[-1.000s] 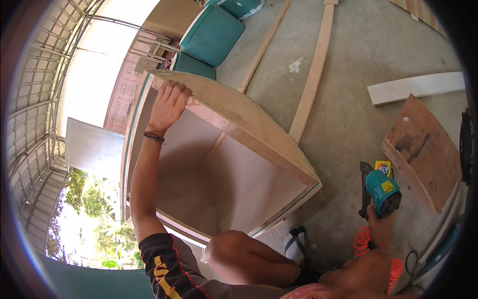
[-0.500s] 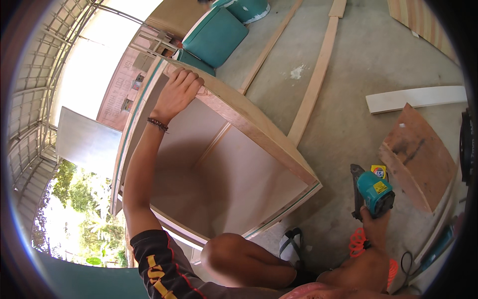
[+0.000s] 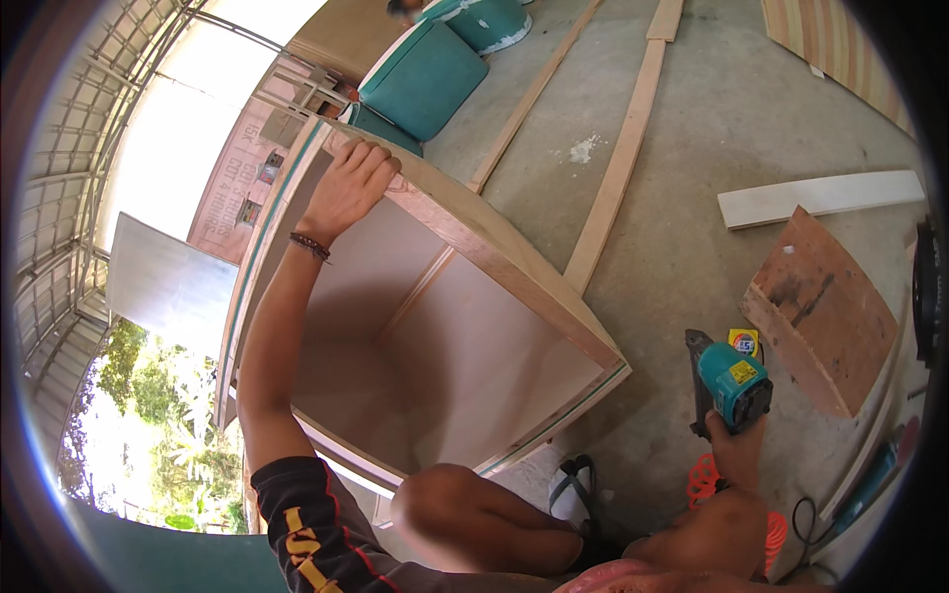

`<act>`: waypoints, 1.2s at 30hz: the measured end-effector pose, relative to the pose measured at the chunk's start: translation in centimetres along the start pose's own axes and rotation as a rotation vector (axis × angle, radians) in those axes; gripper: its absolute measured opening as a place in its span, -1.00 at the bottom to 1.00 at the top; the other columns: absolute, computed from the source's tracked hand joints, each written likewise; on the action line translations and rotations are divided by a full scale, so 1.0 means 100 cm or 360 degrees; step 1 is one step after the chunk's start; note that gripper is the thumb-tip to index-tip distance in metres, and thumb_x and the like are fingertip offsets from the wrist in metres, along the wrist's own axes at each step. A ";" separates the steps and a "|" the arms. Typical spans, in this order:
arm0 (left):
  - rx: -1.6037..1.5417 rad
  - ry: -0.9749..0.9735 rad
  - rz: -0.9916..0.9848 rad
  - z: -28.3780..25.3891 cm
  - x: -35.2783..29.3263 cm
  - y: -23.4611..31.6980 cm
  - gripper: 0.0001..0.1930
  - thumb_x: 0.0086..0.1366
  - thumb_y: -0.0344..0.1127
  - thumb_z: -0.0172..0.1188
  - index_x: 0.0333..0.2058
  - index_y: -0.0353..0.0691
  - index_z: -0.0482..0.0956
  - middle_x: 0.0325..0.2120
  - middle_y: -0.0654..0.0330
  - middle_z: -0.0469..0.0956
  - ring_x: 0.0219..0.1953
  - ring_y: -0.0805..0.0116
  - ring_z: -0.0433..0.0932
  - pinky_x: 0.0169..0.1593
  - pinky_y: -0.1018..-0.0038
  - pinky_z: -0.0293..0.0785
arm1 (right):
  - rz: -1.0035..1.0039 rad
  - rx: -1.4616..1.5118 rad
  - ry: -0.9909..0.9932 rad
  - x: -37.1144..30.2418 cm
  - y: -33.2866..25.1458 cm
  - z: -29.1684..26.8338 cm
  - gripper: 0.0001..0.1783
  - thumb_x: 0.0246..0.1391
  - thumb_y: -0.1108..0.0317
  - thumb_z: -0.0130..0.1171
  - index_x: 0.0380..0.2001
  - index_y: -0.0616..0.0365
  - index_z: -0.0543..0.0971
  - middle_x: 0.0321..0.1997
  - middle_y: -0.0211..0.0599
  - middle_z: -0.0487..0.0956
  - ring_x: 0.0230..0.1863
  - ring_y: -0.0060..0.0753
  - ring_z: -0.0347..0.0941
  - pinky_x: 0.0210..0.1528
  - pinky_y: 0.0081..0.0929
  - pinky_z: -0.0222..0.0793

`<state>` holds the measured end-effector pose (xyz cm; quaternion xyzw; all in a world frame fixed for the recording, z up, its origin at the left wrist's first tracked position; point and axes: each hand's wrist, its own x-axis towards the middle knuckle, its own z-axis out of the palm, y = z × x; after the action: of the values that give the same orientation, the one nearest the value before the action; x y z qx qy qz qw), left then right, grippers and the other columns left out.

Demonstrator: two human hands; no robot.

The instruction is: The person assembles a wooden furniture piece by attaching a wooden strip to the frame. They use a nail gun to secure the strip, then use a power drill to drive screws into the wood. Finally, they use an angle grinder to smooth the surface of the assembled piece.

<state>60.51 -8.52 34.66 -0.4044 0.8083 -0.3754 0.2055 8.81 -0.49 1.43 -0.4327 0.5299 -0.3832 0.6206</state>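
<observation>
A large open wooden cabinet box (image 3: 554, 262) lies tilted on the floor in front of me, its hollow side facing me. My left hand (image 3: 353, 185) is closed over its upper edge, fingers curled round the wooden rim. At the right, my right hand (image 3: 736, 445) grips a teal and black nail gun (image 3: 734, 382) by its handle, held apart from the box. A coiled orange air hose (image 3: 703, 480) shows near that wrist. Just beyond the nail gun sits a yellow tape measure (image 3: 743, 342).
Right of the tape measure lies a stained brown wooden block (image 3: 825, 316), with a white board (image 3: 820, 200) behind it. Long wooden strips (image 3: 625, 163) stretch across the concrete floor. Teal containers (image 3: 423, 79) stand at the back left. My sandalled foot (image 3: 571, 491) is near the box's lower corner.
The whole scene has shifted slightly left in view. Both hands keep their holds, and the box and nail gun stay in nearly the same places.
</observation>
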 end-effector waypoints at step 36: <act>-0.0024 0.0076 0.0019 0.004 0.001 -0.001 -0.66 0.08 -0.44 0.14 -0.10 -0.22 0.45 -0.13 0.10 0.42 0.03 0.07 0.43 0.21 0.10 0.32 | -0.0024 -0.0091 0.0054 -0.004 0.015 -0.006 -0.47 0.03 0.51 0.34 0.04 0.37 0.36 -0.06 -0.11 0.53 -0.17 -0.38 0.56 -0.22 -0.39 0.59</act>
<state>60.72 -8.82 34.48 -0.3921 0.8181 -0.3776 0.1854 8.23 0.32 0.08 -0.4477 0.5479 -0.3798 0.5960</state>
